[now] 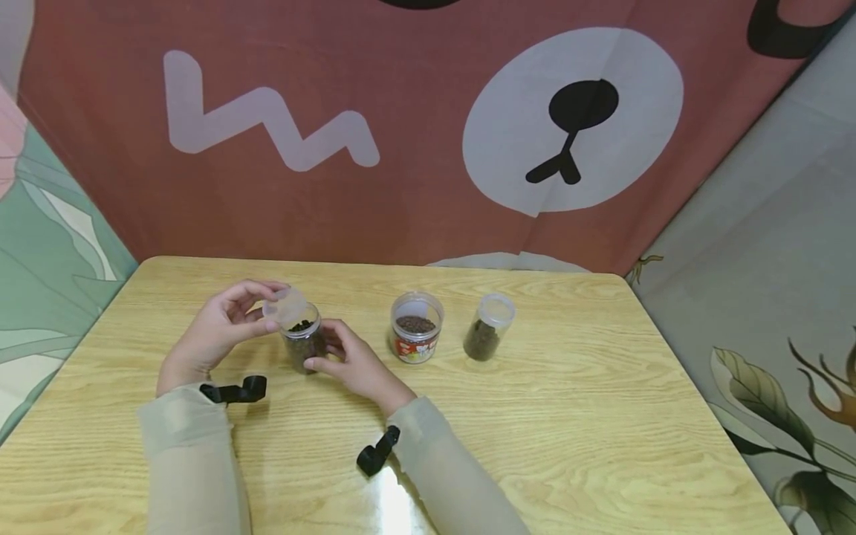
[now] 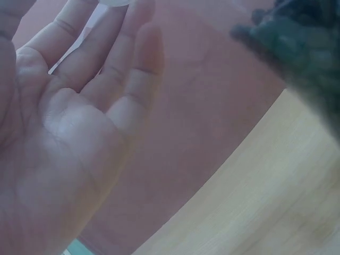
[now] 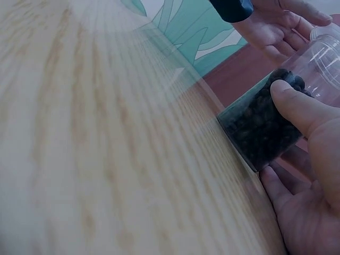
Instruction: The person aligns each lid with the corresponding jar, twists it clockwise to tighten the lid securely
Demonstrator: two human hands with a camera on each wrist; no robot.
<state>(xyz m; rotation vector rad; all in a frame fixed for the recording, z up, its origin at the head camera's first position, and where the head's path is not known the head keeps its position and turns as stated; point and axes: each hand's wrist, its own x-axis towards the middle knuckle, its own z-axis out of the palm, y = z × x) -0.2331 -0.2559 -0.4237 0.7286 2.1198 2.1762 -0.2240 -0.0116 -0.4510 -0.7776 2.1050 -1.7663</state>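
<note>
My right hand (image 1: 361, 368) grips a clear jar (image 1: 305, 349) standing on the table at the left. Dark bean-like pieces (image 3: 263, 125) fill the lower part of the jar in the right wrist view, with my thumb across its side. My left hand (image 1: 217, 334) pinches a round translucent lid (image 1: 285, 307) between thumb and fingers, tilted over the jar's mouth. Whether lid and rim touch, I cannot tell. In the left wrist view, the palm (image 2: 69, 154) shows, and only a sliver of the lid (image 2: 114, 2) appears at the top edge.
Right of my hands stands an uncovered clear tub (image 1: 416, 345) with a red label and brown granules inside. Beside it is a slim clear jar (image 1: 484, 338) with a pale lid and dark contents. The wooden table (image 1: 568, 431) ends at a reddish-brown printed cloth (image 1: 414, 208).
</note>
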